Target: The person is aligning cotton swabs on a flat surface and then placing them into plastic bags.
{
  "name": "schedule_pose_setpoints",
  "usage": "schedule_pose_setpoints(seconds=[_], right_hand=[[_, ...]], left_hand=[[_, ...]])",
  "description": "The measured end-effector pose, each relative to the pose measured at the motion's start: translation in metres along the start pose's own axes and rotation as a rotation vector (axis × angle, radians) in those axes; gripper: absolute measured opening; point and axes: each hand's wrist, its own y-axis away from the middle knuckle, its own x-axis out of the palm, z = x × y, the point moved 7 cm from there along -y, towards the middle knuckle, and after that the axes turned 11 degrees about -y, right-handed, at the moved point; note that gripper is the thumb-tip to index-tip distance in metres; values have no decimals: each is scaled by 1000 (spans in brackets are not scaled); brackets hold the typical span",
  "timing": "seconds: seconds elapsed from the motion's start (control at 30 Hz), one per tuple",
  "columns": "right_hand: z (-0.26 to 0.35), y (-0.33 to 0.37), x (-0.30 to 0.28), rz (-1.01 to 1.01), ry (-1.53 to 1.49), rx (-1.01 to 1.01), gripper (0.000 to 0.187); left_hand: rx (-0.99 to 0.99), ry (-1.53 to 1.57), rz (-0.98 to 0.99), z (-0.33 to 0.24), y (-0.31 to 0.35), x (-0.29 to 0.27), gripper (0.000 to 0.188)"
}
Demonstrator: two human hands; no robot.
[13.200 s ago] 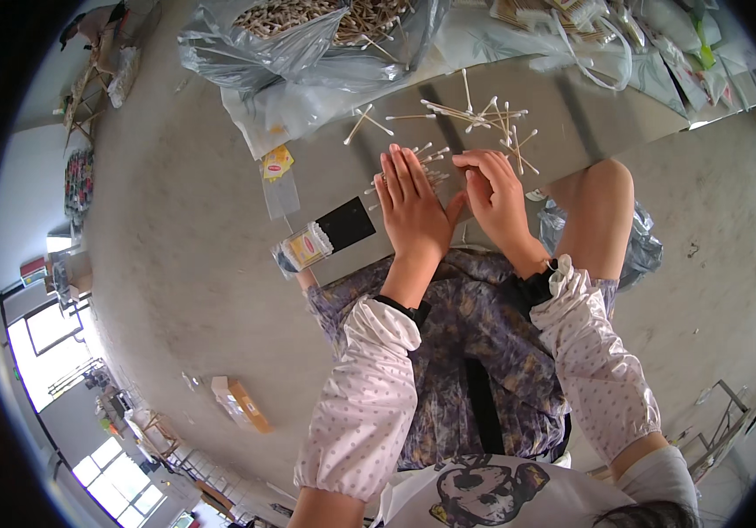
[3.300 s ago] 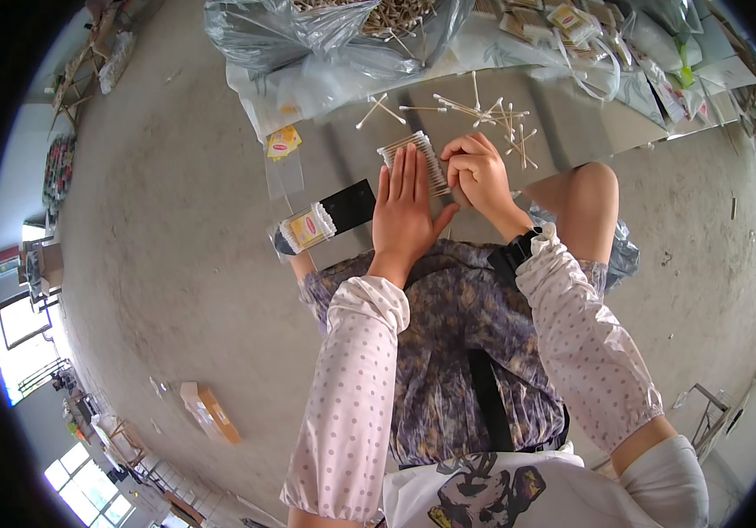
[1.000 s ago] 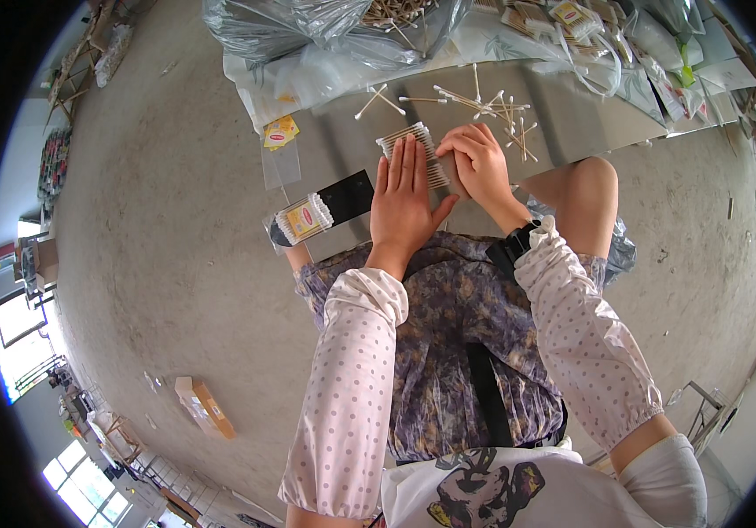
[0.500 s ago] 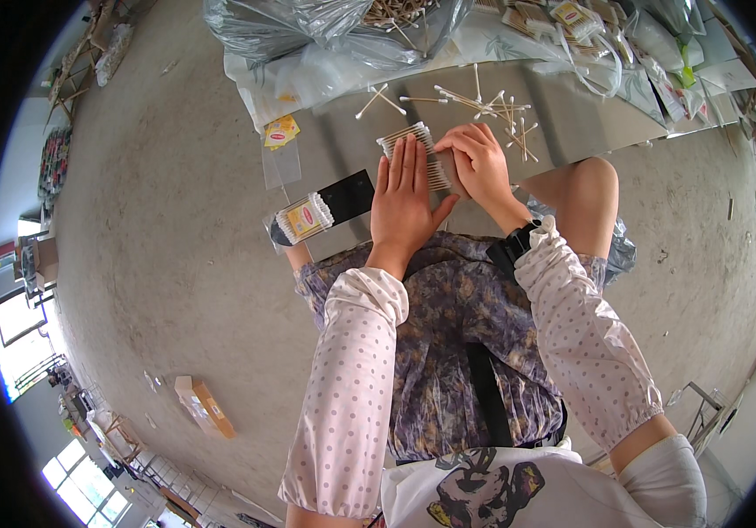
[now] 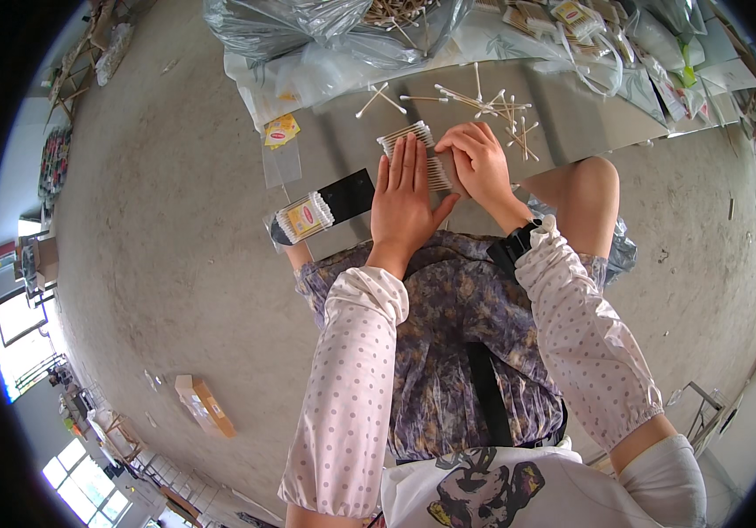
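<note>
Flat on a neat row of wooden-stick cotton swabs [image 5: 438, 173] lies my left hand [image 5: 403, 189], its fingers stretched out and covering much of the row. White swab tips show beyond the fingertips and sticks show on the right. My right hand [image 5: 477, 163] is closed at the right end of the row, fingers bent and together; what they hold, if anything, is hidden. Loose cotton swabs [image 5: 488, 107] lie scattered just past it on the metal tabletop [image 5: 334, 110]. Left of my left hand, a clear pack of cotton swabs [image 5: 305, 217] with a yellow label rests by a black strip [image 5: 346, 195].
Yellow label cards [image 5: 282, 131] lie at the table's left edge. Grey plastic bags [image 5: 308, 40] and a heap of swabs [image 5: 396, 11] stand at the back. Packed swabs [image 5: 572, 19] fill the back right. A cardboard box [image 5: 205, 407] sits on the floor.
Both hands stay almost in place. A few sticks between my hands look slightly shifted, with fewer showing near my left fingertips.
</note>
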Motion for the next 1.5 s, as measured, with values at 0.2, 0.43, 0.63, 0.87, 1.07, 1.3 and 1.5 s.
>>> schedule_pose_setpoints(seconds=[0.2, 0.43, 0.63, 0.87, 1.07, 1.3, 1.5], right_hand=[[1, 0, -1, -46, 14, -2, 20], [0, 0, -1, -21, 27, -8, 20], [-4, -2, -3, -55, -31, 30, 20], [-1, -14, 6, -52, -35, 14, 17], [-14, -35, 2, -94, 110, 20, 10], [-5, -35, 2, 105, -17, 55, 5], [-3, -31, 17, 374, 129, 131, 9]], left_hand=[[1, 1, -1, 0, 1, 0, 90], [0, 8, 3, 1, 1, 2, 90], [-2, 18, -1, 1, 0, 2, 90], [-15, 48, -33, 2, 1, 0, 91], [-14, 25, -51, 0, 0, -2, 88], [-15, 29, -43, 3, 4, -2, 87], [31, 5, 12, -1, 2, 6, 90]])
